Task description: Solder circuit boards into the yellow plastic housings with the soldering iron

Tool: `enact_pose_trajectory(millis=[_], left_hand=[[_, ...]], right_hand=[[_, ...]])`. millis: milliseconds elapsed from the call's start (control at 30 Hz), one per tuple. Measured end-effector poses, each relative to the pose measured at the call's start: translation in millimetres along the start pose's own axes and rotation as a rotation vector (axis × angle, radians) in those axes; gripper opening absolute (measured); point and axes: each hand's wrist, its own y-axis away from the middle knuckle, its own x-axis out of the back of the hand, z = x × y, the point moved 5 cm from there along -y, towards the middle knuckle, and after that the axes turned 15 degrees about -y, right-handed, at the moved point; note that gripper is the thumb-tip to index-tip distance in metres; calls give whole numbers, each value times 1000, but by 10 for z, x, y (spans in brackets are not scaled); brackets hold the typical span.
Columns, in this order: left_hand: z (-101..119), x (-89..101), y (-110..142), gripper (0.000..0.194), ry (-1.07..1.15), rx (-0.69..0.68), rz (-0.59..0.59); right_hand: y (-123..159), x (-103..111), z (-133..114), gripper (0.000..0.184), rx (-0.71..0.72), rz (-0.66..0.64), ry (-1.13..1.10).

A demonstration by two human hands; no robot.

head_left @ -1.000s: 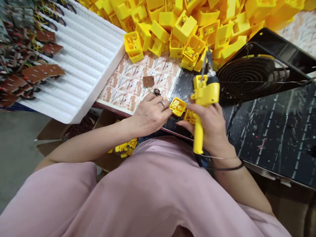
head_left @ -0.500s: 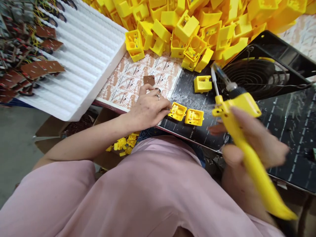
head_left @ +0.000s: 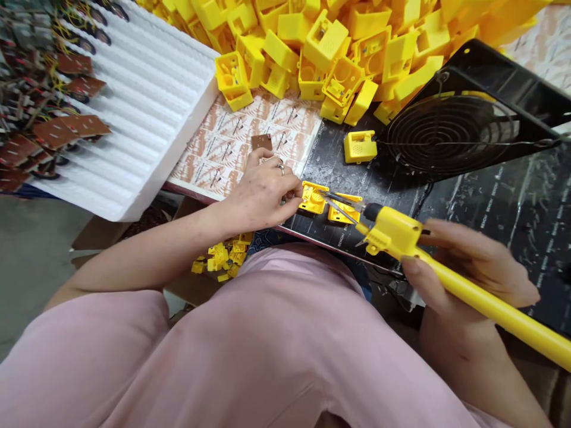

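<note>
My left hand [head_left: 261, 193] rests on the table edge, its fingers pinched against a small yellow plastic case [head_left: 312, 198]. A second open yellow case [head_left: 344, 208] lies just right of it on the black mat [head_left: 491, 202]. My right hand [head_left: 464, 267] is wrapped around a yellow soldering gun [head_left: 437, 261], held almost level. Its metal tip [head_left: 336, 202] points left and reaches the two cases. A small brown circuit board [head_left: 261, 142] lies beyond my left fingers.
A heap of yellow cases [head_left: 357, 41] fills the back of the table, one case [head_left: 359, 146] lying apart. A black fan [head_left: 450, 134] sits at right. A white ridged foam tray [head_left: 147, 107] holds wired brown boards [head_left: 57, 128] at left. Yellow scraps [head_left: 220, 257] lie below the edge.
My right hand has swung the soldering gun from upright to nearly level and brought its tip left onto the two cases. My left hand stayed on the left case.
</note>
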Motion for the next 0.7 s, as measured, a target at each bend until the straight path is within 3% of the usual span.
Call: enact_pose_trajectory(millis=[100, 300, 467, 700], left_hand=[[10, -11, -2, 28, -35, -15, 5], [34, -28, -22, 27, -86, -30, 18], [54, -31, -31, 27, -144, -35, 33], [84, -27, -32, 30, -227, -81, 46]], right_hand=[[-104, -111, -96, 59, 131, -191, 1], [-200, -258, -85, 1, 175, -343, 54], [-204, -262, -149, 15, 177, -403, 131], [-15, 28, -89, 47, 26, -284, 241]])
